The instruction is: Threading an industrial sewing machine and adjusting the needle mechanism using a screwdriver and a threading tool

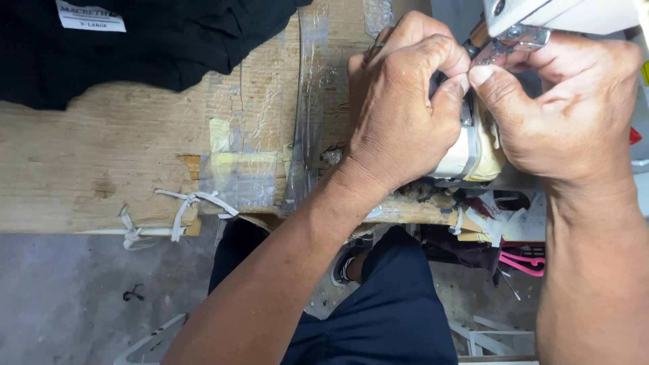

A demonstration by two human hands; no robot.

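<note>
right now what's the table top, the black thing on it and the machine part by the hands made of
Table top: looks like worn bare wood, grainy, patched with clear tape and tied with white cloth strips.
Black thing: soft knit fabric, folded, matte.
Machine part: shiny metal under a white painted housing; both hands' fingers pinch close beside it.

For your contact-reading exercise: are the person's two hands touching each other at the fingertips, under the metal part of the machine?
Touching. The head view shows the left hand and right hand meeting, thumb tips pressed together with no gap, just below the metal machine part.
</note>
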